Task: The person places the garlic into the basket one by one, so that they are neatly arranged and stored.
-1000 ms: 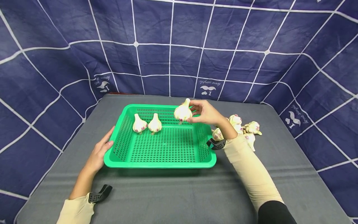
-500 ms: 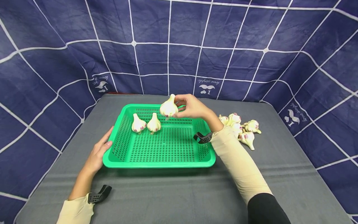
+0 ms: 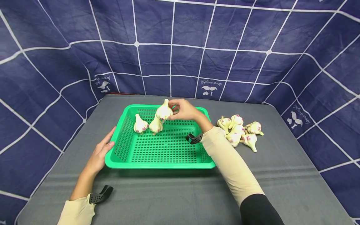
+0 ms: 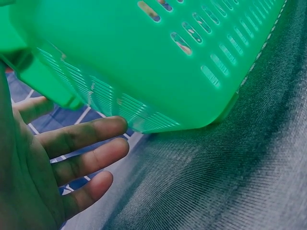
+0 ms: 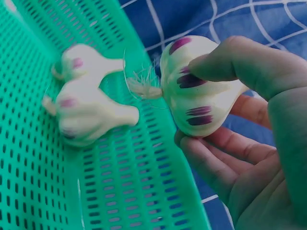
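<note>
My right hand [image 3: 184, 111] pinches a garlic bulb [image 3: 164, 112] over the back part of the green basket [image 3: 160, 165]. The right wrist view shows the thumb on top of this bulb [image 5: 204, 103], fingers beneath, its roots pointing toward the basket. Inside the basket, against the back wall, sit two more garlic bulbs: the left one [image 3: 140, 125] stands fully in view, while the other [image 3: 155, 126] is partly covered by the held bulb. At the basket's left side is my left hand [image 3: 99, 154]. Its fingers [image 4: 91, 132] are spread and nearly straight beside the slotted wall in the left wrist view.
A pile of several garlic bulbs [image 3: 235, 132] lies on the grey cloth [image 3: 174, 197] right of the basket, close to my right forearm. Blue checked fabric [image 3: 185, 59] hangs behind and along both sides of the table.
My right hand has carried the garlic bulb leftward across the basket, to just above the second bulb inside. The left hand and the basket have stayed in place.
</note>
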`<act>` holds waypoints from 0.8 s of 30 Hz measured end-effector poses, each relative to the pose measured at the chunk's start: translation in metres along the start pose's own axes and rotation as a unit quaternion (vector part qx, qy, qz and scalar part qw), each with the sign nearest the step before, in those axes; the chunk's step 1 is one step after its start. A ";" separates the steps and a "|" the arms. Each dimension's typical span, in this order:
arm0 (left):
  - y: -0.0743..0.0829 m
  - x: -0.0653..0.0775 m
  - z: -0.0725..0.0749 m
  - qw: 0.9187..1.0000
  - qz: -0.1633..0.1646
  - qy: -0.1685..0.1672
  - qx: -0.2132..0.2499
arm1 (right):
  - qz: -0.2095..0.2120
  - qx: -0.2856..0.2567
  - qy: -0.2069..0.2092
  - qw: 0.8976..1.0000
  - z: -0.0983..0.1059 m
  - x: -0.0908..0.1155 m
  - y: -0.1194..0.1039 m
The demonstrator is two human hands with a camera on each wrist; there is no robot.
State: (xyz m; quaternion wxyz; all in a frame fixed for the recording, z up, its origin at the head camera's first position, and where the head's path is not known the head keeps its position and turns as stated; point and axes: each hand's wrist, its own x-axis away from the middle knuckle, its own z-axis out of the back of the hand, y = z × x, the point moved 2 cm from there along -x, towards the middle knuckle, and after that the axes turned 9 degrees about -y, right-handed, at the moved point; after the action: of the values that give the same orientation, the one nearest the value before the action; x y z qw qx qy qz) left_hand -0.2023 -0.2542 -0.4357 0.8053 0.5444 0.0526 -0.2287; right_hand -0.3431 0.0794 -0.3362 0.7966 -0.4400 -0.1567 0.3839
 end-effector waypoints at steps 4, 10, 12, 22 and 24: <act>0.000 0.000 0.000 1.000 0.003 0.000 0.010 | -0.020 0.028 0.004 0.999 -0.003 -0.001 0.007; 0.000 0.001 0.001 1.000 0.013 -0.003 0.011 | -0.053 0.058 -0.036 0.996 -0.010 -0.004 0.014; -0.001 0.002 0.001 1.000 0.016 -0.003 0.006 | -0.065 0.063 -0.051 0.995 -0.012 -0.005 0.016; -0.001 0.001 0.000 1.000 0.001 -0.002 0.000 | -0.103 0.159 -0.098 0.977 -0.016 -0.007 0.021; -0.002 0.000 -0.001 1.000 -0.001 -0.004 0.001 | -0.107 0.167 -0.098 0.975 -0.016 -0.006 0.022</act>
State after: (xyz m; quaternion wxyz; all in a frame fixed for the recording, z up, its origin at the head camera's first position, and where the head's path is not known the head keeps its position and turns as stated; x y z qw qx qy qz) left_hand -0.2029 -0.2541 -0.4374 0.8050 0.5438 0.0496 -0.2320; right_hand -0.3480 0.0726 -0.3621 0.8763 -0.2417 -0.2137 0.3579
